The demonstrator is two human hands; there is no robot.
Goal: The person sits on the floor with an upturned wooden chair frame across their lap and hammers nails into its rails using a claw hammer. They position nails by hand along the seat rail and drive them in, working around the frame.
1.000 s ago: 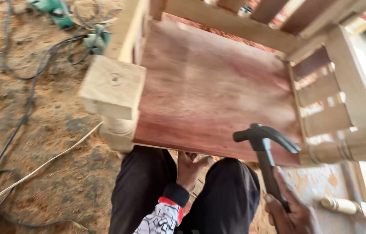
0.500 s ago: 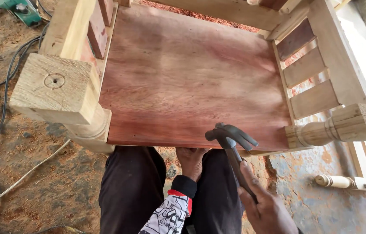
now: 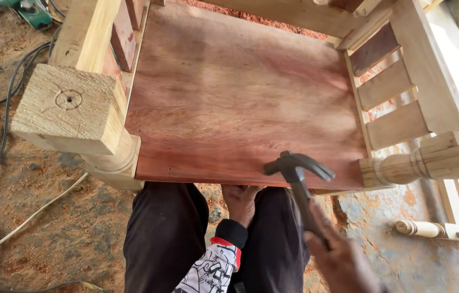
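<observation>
The right hand (image 3: 343, 260) is clenched around the handle of a claw hammer (image 3: 301, 182), low in the view on the right; the dark handle slants up and to the left from the fist. The hammer's head hangs just over the front edge of a reddish-brown seat panel (image 3: 240, 103), near its right front corner — whether the head touches the wood cannot be told.

The left hand (image 3: 240, 202) reaches up from a black cuff with a red band and a printed white sleeve (image 3: 210, 268), and its fingers press against the underside of the panel's front edge, between the person's knees in dark trousers (image 3: 164, 239). It is not wrapped around anything that shows.

The panel lies inside a pale, unfinished wooden chair frame (image 3: 427, 70): slatted sides to left and right, a square-topped block post (image 3: 69, 108) at the front left, a turned round post (image 3: 430, 160) at the front right. Beyond the frame — sawdust-covered ground on the left with black cables (image 3: 1, 146) and a white cord trailing across it. A loose turned spindle (image 3: 419, 228) lies on the floor at the right.
</observation>
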